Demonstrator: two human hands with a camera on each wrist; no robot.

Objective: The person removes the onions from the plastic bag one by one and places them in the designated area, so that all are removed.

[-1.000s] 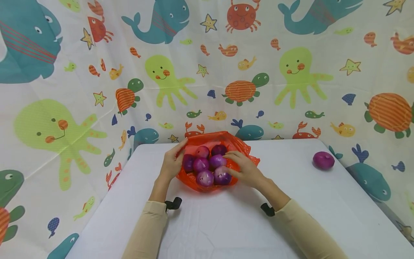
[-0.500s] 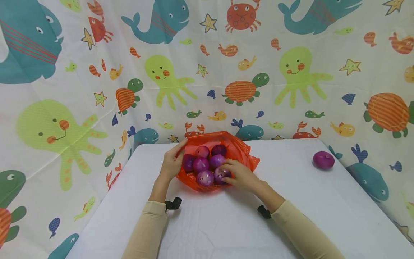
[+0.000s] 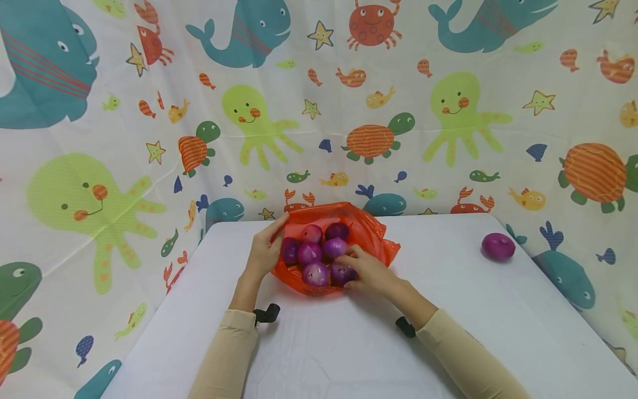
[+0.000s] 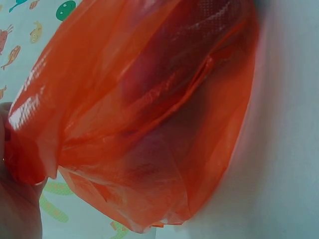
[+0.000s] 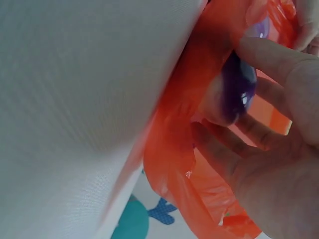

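Sea-creature curtain (image 3: 448, 111) w/ whales, octopuses, turtles hangs behind & to both sides of a white table (image 3: 349, 354). The table fills the lower middle of the head view.

Orange plastic bag (image 3: 371, 233) lies open at the far-middle of the table, mouth facing up, w/ purple onions heaped inside (approx. seven show from the head view). In the left wrist view the bag (image 4: 149, 124) fills nearly the whole frame, dark onion shapes showing dimly thru the film. One more loose onion (image 3: 498, 246) sits alone near the table's right edge, well apart from the bag.

Left hand (image 3: 266, 252) is at the bag's left rim, fingers curled round the plastic & thumb up toward the far edge; left wrist view shows bunched film pinched at the frame's left edge.

Right hand (image 3: 371, 271) reaches in from the bag's near-right side, fingers bent round the front-right onion (image 3: 341, 272). Right wrist view confirms: fingers (image 5: 269, 55) & thumb wrap the onion (image 5: 238, 89) from both sides, pressing on its shiny purple skin, orange film just beside & under it. The onion sits inside the bag, touching its neighbour onion (image 3: 316, 274).

Both forearms wear beige sleeves (image 3: 226, 354); a small black strap piece (image 3: 266, 313) shows at each wrist.
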